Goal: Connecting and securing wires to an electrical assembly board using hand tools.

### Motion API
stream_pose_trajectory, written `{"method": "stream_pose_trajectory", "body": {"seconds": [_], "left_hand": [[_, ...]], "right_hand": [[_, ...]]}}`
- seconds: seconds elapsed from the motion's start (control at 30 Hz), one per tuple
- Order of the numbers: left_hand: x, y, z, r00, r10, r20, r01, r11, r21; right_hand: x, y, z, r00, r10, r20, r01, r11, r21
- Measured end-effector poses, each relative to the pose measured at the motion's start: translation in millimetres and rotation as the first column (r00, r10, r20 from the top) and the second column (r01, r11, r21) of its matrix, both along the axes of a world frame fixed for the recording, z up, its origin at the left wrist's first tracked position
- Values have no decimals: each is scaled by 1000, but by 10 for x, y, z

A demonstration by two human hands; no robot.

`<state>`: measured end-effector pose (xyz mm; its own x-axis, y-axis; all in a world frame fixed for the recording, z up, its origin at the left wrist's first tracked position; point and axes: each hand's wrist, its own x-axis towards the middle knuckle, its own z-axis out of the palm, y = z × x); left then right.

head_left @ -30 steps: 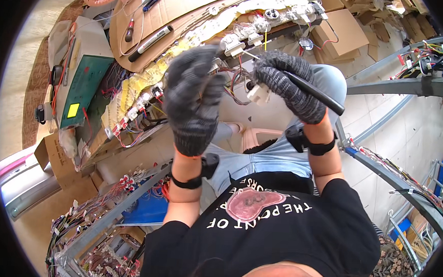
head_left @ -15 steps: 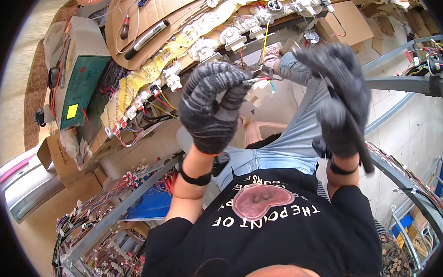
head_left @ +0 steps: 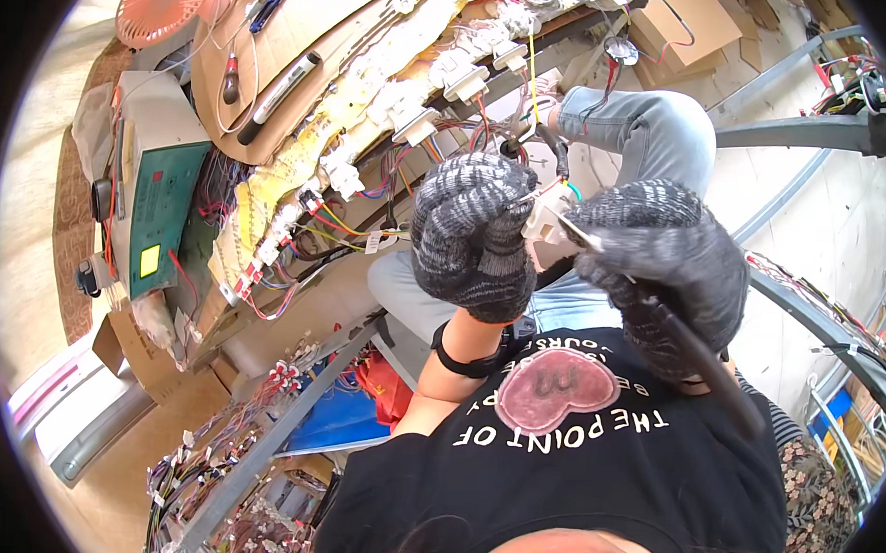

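My left hand (head_left: 473, 240), in a grey-and-black knit glove, is closed on thin coloured wires that run into a white plastic connector (head_left: 544, 224). The connector sits between my two hands, in front of my lap. My right hand (head_left: 676, 274), gloved the same way, is closed round a long dark-handled tool (head_left: 710, 376). The tool's thin pale tip points at the connector's right side; whether it touches I cannot tell. Motion blurs the tool, so its exact kind is unclear. My fingertips hide the wires' grip point.
A curved bench edge holds a row of white connectors (head_left: 460, 77) with wires. Cardboard (head_left: 214, 49) on it carries a marker (head_left: 279, 98) and a screwdriver (head_left: 232, 80). A green-panelled tester (head_left: 172, 197) stands left, near a pink fan (head_left: 164, 4). Metal rails (head_left: 821, 134) flank me, with wire bundles (head_left: 202, 474) lower left.
My left hand has moved right with the wires and connector. My right hand has come down, bringing the tool's tip to the connector. The whole view has shifted slightly.
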<state>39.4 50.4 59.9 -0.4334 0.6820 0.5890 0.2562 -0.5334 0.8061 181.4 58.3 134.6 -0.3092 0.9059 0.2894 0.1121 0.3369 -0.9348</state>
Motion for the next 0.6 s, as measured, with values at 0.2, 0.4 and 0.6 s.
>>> {"method": "stream_pose_trajectory", "body": {"seconds": [0.2, 0.4, 0.6], "left_hand": [[-8, -27, -49, 999, -9, 35, 10, 1000, -18], [-10, -58, -78, 998, -13, 59, 15, 999, -33], [11, -68, -142, 992, -31, 122, 39, 997, -65]], "right_hand": [[-9, -46, -18, 979, -9, 202, -40, 971, 237], [-28, -52, -7, 975, -13, 224, -53, 956, 288], [20, -30, -30, 974, -19, 225, -56, 945, 322]]}}
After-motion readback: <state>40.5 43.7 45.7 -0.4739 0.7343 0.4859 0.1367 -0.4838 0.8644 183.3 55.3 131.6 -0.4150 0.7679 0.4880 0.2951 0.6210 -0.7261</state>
